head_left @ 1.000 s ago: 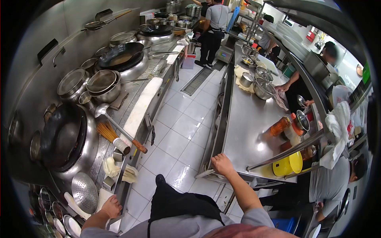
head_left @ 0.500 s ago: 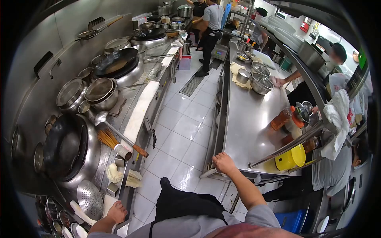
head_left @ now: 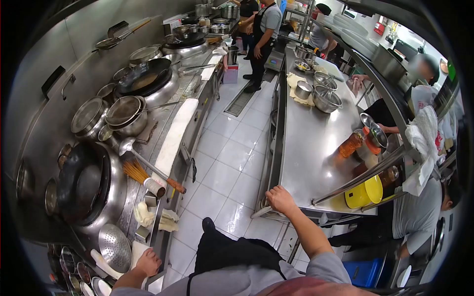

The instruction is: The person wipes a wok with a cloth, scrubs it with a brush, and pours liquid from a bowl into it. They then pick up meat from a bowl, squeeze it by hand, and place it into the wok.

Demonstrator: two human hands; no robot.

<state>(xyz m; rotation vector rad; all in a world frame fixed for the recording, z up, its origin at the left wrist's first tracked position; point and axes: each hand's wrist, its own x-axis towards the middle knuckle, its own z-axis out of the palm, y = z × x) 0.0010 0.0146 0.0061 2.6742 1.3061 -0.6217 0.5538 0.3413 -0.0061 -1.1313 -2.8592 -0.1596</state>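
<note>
My left hand (head_left: 148,261) rests on the front edge of the stove counter, fingers slightly apart, holding nothing. Beside it lie a perforated strainer ladle (head_left: 114,246) and a folded white cloth (head_left: 140,250). My right hand (head_left: 280,199) is closed over the near corner of the steel table (head_left: 308,163), knuckles up. Farther up the stove counter lie a bamboo wok brush (head_left: 140,176) and a long ladle with a wooden handle (head_left: 148,160). A crumpled cloth (head_left: 143,215) sits near the counter edge. A black wok (head_left: 81,185) stands on the near burner.
A tiled aisle (head_left: 224,163) runs between stove and table. Steel bowls (head_left: 327,101), a bottle of reddish liquid (head_left: 349,144) and a yellow container (head_left: 363,192) stand on the table. A person (head_left: 264,42) stands up the aisle; another (head_left: 419,212) bends over at right.
The person up the aisle has turned and lowered an arm. Across the table, a person's hand has shifted a steel bowl. My hands stay in place.
</note>
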